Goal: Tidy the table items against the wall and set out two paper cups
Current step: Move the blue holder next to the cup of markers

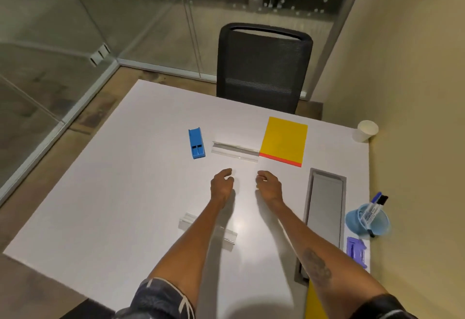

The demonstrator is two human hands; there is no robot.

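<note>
On the white table point(125, 193) lie a blue plastic block point(196, 143), a clear acrylic strip point(235, 151) and a yellow pad with a red edge point(284, 140). A second clear strip point(193, 223) lies nearer me, partly under my left forearm. A white paper cup point(366, 130) stands at the far right corner by the wall. My left hand point(222, 185) and my right hand point(268, 186) hover side by side over the table's middle, fingers loosely curled, holding nothing, just short of the far strip.
A grey cable tray lid point(325, 208) is set into the table at right. Against the wall stand a blue cup with markers point(367, 220) and a purple plastic piece point(356, 250). A black mesh chair point(263, 67) faces the far edge. Glass walls enclose the left.
</note>
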